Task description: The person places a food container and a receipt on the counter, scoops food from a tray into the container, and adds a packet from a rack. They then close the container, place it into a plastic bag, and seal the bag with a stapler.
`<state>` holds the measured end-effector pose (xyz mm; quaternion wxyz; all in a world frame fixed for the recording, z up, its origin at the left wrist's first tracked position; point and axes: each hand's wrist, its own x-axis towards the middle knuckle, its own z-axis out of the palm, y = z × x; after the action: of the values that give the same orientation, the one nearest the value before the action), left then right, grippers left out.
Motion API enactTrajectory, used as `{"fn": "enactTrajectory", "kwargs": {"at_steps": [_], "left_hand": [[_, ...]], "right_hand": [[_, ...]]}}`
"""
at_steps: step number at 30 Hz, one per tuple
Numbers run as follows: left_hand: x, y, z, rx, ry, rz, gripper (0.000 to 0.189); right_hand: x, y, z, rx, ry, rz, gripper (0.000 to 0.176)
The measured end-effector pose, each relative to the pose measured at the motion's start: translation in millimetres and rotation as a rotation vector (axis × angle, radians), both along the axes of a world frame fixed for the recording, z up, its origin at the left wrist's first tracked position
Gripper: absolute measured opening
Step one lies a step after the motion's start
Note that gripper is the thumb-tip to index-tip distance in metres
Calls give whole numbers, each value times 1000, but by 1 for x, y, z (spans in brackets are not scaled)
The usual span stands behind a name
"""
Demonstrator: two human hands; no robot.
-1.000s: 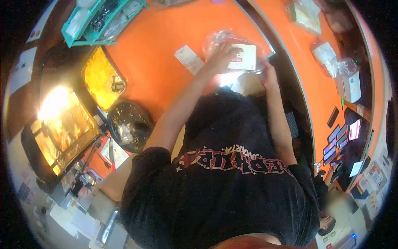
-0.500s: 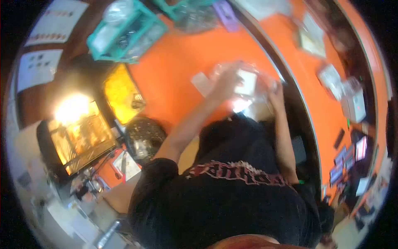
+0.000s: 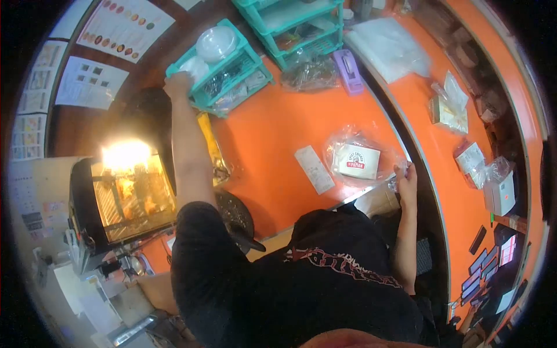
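A clear plastic bag (image 3: 339,139) lies on the orange counter with a small white printed box (image 3: 358,160) inside it. My right hand (image 3: 407,178) pinches the gathered edge of this bag at the counter's near right. My left arm stretches to the far left, where my left hand (image 3: 177,87) is at the side of a teal plastic rack (image 3: 253,61). Its fingers are mostly hidden beside the white plastic (image 3: 194,68) in the rack's top. On that rack also sits a clear round bowl (image 3: 216,44). A paper receipt (image 3: 314,169) lies left of the bagged box.
A lit glass display warmer (image 3: 134,197) stands at the left, beside a dark round pan (image 3: 235,214). At the back are a larger teal rack (image 3: 284,58), a purple stapler (image 3: 348,72) and clear plastic sheets (image 3: 387,49). Several phones (image 3: 478,269) line the right counter.
My left hand has left the bagged box and reached up and left to the teal rack. My right hand stays at the bag's edge. The view has shifted.
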<state>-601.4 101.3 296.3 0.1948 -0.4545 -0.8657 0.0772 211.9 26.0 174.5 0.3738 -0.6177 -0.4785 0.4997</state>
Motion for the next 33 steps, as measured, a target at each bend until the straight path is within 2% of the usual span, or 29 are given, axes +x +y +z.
{"fn": "enactTrajectory", "kwargs": {"at_steps": [3, 6, 7, 10, 13, 15, 16, 17, 18, 19, 20, 21, 22, 23, 25, 26, 28, 29, 32, 33], "left_hand": [[7, -4, 24, 275, -395, 34, 35], [11, -8, 37, 484, -344, 32, 31], [14, -9, 35, 579, -324, 16, 32], [20, -1, 19, 150, -264, -95, 33], [29, 3, 22, 88, -275, -66, 39], [20, -4, 29, 337, -342, -197, 35], [-23, 1, 10, 81, 36, -219, 34], [-20, 0, 12, 306, -197, -116, 35], [45, -12, 59, 230, -121, -86, 34], [9, -9, 43, 333, -144, -190, 33], [-25, -6, 27, 427, -166, -302, 33], [-57, -4, 13, 508, -182, -417, 33], [-49, -2, 29, 671, -456, -200, 34], [-12, -13, 61, 701, -118, -167, 34], [30, -26, 102, 839, -29, -106, 34], [36, -24, 112, 900, 53, -156, 34], [45, -23, 130, 1006, 226, -250, 34], [98, -27, 153, 782, 123, -18, 33], [53, -24, 145, 855, 144, -43, 32], [15, -24, 142, 1028, 372, -288, 32]], "right_hand": [[-4, -11, 5, -34, 50, -26, 15], [-1, -15, 19, -121, 124, -42, 26], [0, -15, 19, -124, 119, -41, 24], [3, -12, 15, -135, 101, -16, 22], [3, -10, 10, -110, 65, 15, 24], [0, -8, 7, -19, 48, -23, 19], [6, -6, -11, 22, -241, -26, 22], [4, -8, 5, 7, -197, 15, 25], [-13, -11, 63, -177, -35, 6, 28], [-1, -10, 39, -276, -23, -28, 31], [7, -12, 23, -23, -131, 63, 37], [3, -17, 28, -38, -250, -4, 47], [-9, -16, 65, -84, -374, -34, 55], [-20, -18, 100, -138, -487, -40, 62], [-19, -20, 83, 376, -589, -70, 62], [-17, -19, 78, 634, -645, -74, 62], [-29, -12, 85, 635, -453, -106, 58], [-36, -8, 94, 626, -406, -83, 57], [-48, 1, 103, 651, -326, -24, 52], [-49, 6, 107, 668, -323, -8, 51]]}}
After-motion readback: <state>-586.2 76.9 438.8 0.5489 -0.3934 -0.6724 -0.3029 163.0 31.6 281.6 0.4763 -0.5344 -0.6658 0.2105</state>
